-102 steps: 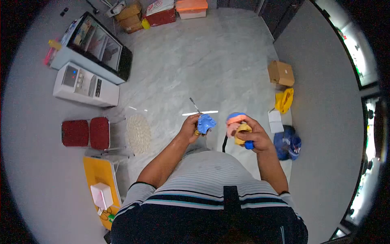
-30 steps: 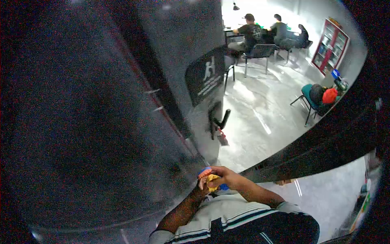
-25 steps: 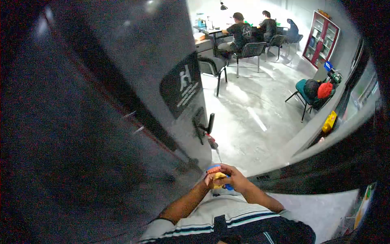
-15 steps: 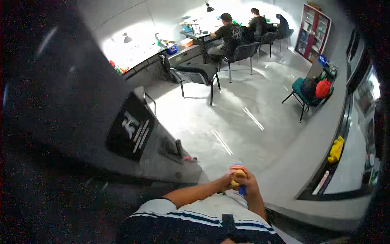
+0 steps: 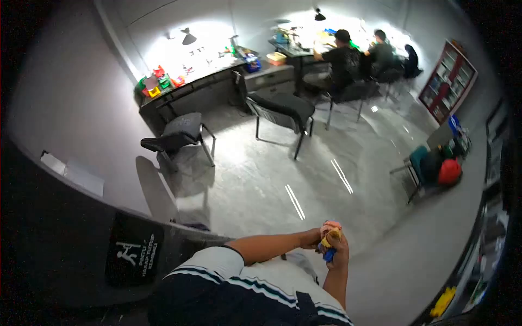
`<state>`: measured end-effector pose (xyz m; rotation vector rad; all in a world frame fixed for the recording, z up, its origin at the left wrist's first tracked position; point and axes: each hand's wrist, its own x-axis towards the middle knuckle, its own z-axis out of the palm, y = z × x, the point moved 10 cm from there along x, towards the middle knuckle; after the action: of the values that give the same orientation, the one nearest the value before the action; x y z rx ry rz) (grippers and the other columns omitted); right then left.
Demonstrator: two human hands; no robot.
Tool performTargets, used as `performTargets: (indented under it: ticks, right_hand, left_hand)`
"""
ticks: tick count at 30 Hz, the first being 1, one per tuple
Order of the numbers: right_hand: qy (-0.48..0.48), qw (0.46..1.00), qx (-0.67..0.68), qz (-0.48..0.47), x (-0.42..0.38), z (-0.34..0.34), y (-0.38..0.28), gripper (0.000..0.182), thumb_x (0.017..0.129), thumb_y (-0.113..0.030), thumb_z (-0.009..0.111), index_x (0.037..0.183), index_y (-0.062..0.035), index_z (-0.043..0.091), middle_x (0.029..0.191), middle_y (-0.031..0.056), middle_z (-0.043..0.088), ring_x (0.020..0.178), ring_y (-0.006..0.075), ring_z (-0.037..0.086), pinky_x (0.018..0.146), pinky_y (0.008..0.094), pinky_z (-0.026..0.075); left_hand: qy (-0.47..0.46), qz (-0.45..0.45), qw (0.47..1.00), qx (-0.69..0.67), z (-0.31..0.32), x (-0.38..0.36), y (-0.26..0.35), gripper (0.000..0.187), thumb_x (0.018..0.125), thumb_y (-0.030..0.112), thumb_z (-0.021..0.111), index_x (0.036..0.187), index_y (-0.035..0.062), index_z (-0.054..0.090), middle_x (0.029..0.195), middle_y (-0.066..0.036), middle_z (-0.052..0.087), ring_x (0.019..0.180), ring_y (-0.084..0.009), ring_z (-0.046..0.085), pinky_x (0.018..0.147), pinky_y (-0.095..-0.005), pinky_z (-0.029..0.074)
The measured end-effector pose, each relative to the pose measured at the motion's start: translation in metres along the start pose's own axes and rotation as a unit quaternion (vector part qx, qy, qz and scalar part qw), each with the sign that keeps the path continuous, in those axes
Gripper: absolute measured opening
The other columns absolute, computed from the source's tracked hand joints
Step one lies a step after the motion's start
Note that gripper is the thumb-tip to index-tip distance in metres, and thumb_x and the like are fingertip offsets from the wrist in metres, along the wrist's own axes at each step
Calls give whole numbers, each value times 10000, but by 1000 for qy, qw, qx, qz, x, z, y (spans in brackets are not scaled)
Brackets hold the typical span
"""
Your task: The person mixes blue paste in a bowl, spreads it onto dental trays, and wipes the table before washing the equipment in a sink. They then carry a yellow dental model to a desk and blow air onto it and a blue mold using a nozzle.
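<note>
Both my hands are in front of my waist, closed around a small multicoloured bundle [image 5: 329, 236] of pink-orange, yellow and blue. It is too small and blurred to tell its kind. My left hand [image 5: 311, 238] grips it from the left side. On the right side, my right hand [image 5: 340, 253] wraps round it, and a blue part pokes out below. The fingers partly cover the bundle.
A dark door with a sign [image 5: 132, 254] stands at my lower left. Black chairs [image 5: 283, 111] sit before lit workbenches, where two people [image 5: 342, 60] are seated. Bags [image 5: 449, 171] rest on a green chair at right. A yellow object [image 5: 443, 302] lies by the right-hand wall.
My view has shifted, and the door sign now sits lower and further left. Another chair and coloured bins have come into view at left. Both hands still hold the bundle.
</note>
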<state>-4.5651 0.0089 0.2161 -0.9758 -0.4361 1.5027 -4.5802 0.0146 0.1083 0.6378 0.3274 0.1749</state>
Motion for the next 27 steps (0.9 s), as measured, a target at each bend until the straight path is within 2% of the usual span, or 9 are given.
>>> performTargets:
  ticks: [3, 6, 9, 15, 16, 19, 23, 24, 27]
  right_hand:
    - [-52, 998, -3, 43, 59, 32, 14, 392, 768, -102, 668, 1139, -26, 565, 868, 46, 615, 613, 118, 588, 480, 227, 487]
    - [-114, 990, -6, 80, 125, 81, 31, 406, 765, -106, 672, 1145, -15, 561, 872, 49, 618, 597, 110, 571, 472, 215, 463]
    - [-190, 974, -41, 114, 184, 139, 38, 366, 781, -148, 666, 1099, -4, 555, 837, 59, 603, 584, 100, 539, 479, 227, 449]
    - [-313, 905, -138, 255, 267, 219, 80, 397, 766, -38, 679, 1151, -26, 581, 869, 26, 624, 624, 94, 575, 477, 197, 441]
    - [-320, 890, -144, 290, 273, 229, 83, 396, 767, -43, 689, 1147, -18, 579, 873, 33, 626, 639, 94, 582, 484, 196, 447]
    - [-384, 852, -134, 329, 296, 259, 106, 400, 761, -47, 703, 1140, -17, 578, 878, 39, 629, 657, 94, 593, 489, 198, 455]
    - [-418, 807, -152, 388, 315, 287, 133, 425, 770, -31, 697, 1171, -2, 560, 937, 49, 639, 720, 111, 623, 550, 209, 494]
    - [-423, 801, -157, 394, 317, 296, 136, 425, 770, -31, 697, 1171, -2, 560, 937, 49, 639, 720, 111, 623, 550, 209, 494]
    - [-443, 785, -147, 407, 325, 323, 139, 425, 781, -7, 677, 1187, 0, 552, 995, 65, 640, 790, 132, 635, 607, 221, 518]
  left_hand:
    - [12, 8, 1000, -1, -51, -7, 40, 334, 938, 479, 433, 978, 179, 574, 756, 0, 616, 610, -118, 618, 462, -249, 464]
    - [124, 30, 988, -85, -120, -35, 83, 257, 924, 389, 500, 981, 157, 595, 745, 7, 619, 614, -129, 614, 477, -259, 452]
    - [92, 184, 976, -72, -175, -61, 145, 296, 933, 381, 491, 1064, 127, 569, 865, -12, 623, 726, -124, 635, 531, -265, 499]
    - [167, 315, 930, -94, -224, -124, 231, 354, 929, 417, 500, 1137, 133, 538, 942, -5, 613, 760, -142, 640, 603, -280, 537]
    - [240, 387, 890, -2, -229, -140, 247, 390, 912, 446, 516, 1143, 133, 538, 951, -7, 618, 768, -152, 644, 614, -300, 554]
    - [265, 389, 868, -155, -286, -143, 231, 398, 893, 451, 542, 1137, 136, 544, 956, -14, 626, 767, -154, 650, 617, -317, 566]
    - [263, 431, 837, -213, -291, -178, 254, 344, 907, 393, 540, 1131, 133, 545, 941, -13, 633, 731, -153, 657, 613, -320, 573]
    - [365, 406, 826, -139, -313, -184, 246, 302, 915, 370, 532, 1103, 135, 551, 880, -4, 635, 709, -145, 657, 603, -318, 574]
    - [291, 495, 789, -220, -304, -205, 275, 272, 918, 363, 535, 1071, 139, 554, 834, 4, 628, 673, -140, 646, 573, -312, 563]
